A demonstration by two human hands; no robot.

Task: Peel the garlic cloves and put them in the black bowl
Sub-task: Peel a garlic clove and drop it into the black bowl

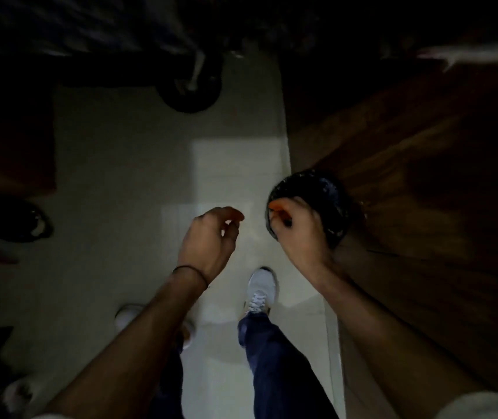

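Note:
The scene is dim and I look straight down at a pale floor. My right hand [297,229] grips the near rim of the black bowl [329,195], thumb and fingers curled over its edge, holding it beside the corner of a wooden table [423,182]. My left hand [211,237] hangs in the air to the left of the bowl, fingers loosely curled, holding nothing that I can see. No garlic cloves show; the bowl's inside is too dark to read.
My white shoes [261,293] and dark trousers stand on the floor below the hands. A dark wheel-like object [191,89] lies ahead, a dark sandal [27,222] at the left. The table takes up the right side.

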